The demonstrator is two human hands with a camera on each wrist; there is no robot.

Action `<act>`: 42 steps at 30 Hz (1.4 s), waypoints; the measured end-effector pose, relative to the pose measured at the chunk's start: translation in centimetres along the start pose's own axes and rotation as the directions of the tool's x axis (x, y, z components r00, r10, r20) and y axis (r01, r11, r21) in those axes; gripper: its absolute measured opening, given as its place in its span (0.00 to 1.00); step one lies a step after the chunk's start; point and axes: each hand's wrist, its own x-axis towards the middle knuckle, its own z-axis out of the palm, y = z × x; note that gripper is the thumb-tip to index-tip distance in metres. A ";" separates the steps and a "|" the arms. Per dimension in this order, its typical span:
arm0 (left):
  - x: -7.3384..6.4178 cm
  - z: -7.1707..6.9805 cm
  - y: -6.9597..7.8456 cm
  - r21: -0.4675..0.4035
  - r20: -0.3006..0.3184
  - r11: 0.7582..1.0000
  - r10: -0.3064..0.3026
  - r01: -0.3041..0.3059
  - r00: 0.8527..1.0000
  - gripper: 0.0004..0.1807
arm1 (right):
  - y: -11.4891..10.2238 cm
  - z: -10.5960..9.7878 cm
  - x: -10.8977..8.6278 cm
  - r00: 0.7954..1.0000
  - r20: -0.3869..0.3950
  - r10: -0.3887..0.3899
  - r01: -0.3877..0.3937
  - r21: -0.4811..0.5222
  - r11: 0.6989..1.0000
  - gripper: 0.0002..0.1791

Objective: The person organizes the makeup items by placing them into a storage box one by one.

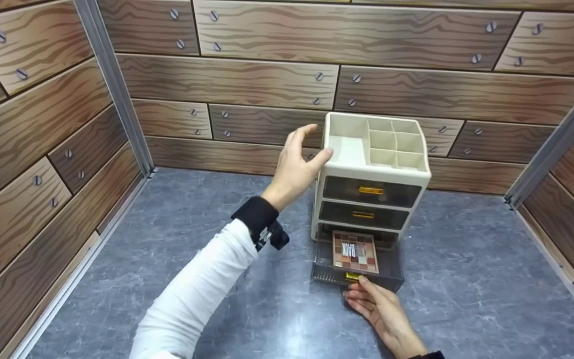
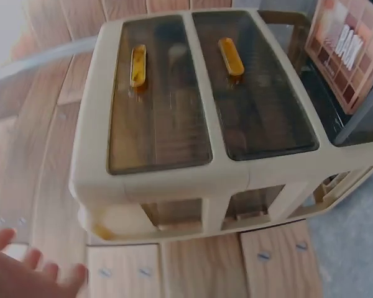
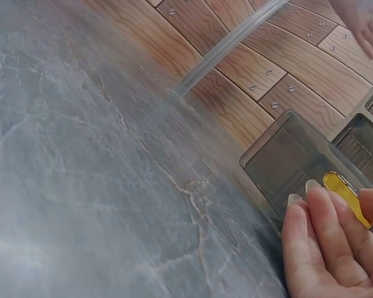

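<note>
A cream desktop drawer organizer (image 1: 376, 172) stands upright with its bottom drawer (image 1: 389, 269) pulled out. In that dark see-through drawer lies an eyeshadow palette (image 1: 355, 252), its printed face up; the left wrist view shows the palette (image 2: 348, 49) too. My right hand (image 1: 379, 311) is at the drawer's front and pinches its yellow handle (image 3: 348, 198) between thumb and fingers. Beside the organizer's upper left edge, my left hand (image 1: 297, 167) is spread, thumb close to the top rim and nothing in its grasp.
Two upper drawers with amber handles, one of them the top drawer (image 1: 371, 191), are closed. The organizer's top tray (image 1: 348, 149) has several bare compartments. A grey marbled table (image 1: 207, 299) lies beneath, enclosed by wood-plank-patterned walls (image 1: 267, 82) at the back and both sides.
</note>
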 end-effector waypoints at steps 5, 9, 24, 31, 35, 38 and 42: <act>1.5 1.0 -1.9 -0.073 0.098 0.973 -0.209 0.217 0.973 0.45 | 0.4 -0.1 0.1 1.000 -0.011 0.007 -0.007 0.014 1.000 0.12; 2.4 1.4 -3.4 -0.211 0.177 0.905 -0.336 0.369 0.925 0.49 | 0.8 0.0 -0.1 1.000 -0.004 0.019 -0.019 0.024 1.000 0.08; 4.8 3.5 -4.9 -0.309 0.468 0.767 -0.392 0.562 0.792 0.39 | 0.7 -0.2 -0.2 0.999 0.046 -0.017 0.015 0.052 0.999 0.08; 5.4 3.5 -4.4 -0.269 0.481 0.798 -0.373 0.539 0.793 0.40 | -0.2 -0.1 0.1 0.999 0.036 -0.020 0.017 0.073 0.997 0.11; 5.5 3.5 -4.3 -0.235 0.507 0.793 -0.393 0.562 0.767 0.35 | -0.5 -0.1 0.1 0.999 0.035 -0.015 0.012 0.086 0.996 0.13; 5.4 3.5 -4.3 -0.207 0.525 0.788 -0.411 0.580 0.745 0.29 | -0.6 -0.1 0.1 0.999 0.031 -0.009 0.006 0.088 0.996 0.13; 5.3 3.4 -4.2 -0.192 0.529 0.791 -0.415 0.581 0.740 0.25 | -0.6 0.0 0.2 1.000 0.023 -0.006 0.004 0.084 0.996 0.13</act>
